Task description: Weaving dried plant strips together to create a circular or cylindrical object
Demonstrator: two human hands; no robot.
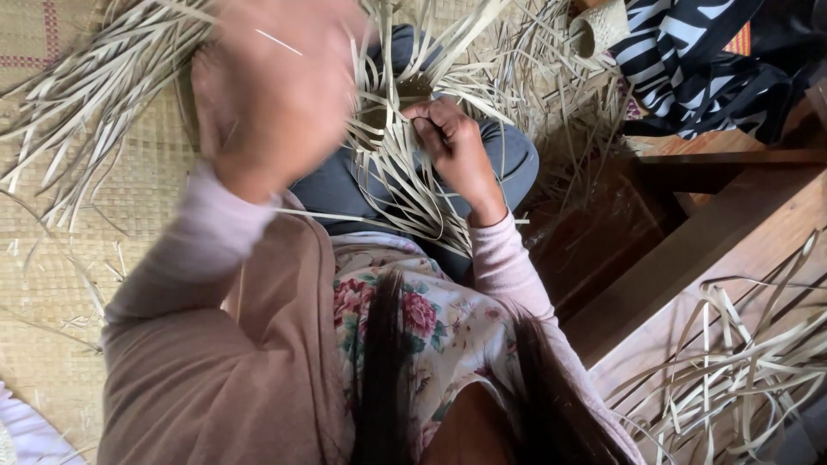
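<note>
Weaving on lap | right hand (pixel 452 146) pinched shut on pale strips (pixel 405 185) at a small woven piece (pixel 392 108) over the knee | left hand (pixel 276 86) raised, blurred, grip unclear | risk: loose strips on the mat (pixel 52 284) could tangle or kink if tugged.

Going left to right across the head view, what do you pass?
Woven floor mat → blurred, raised left hand → right hand pinching pale strips on the lap → small woven cup → striped black-and-white cloth → loose strips on wooden boards.
</note>
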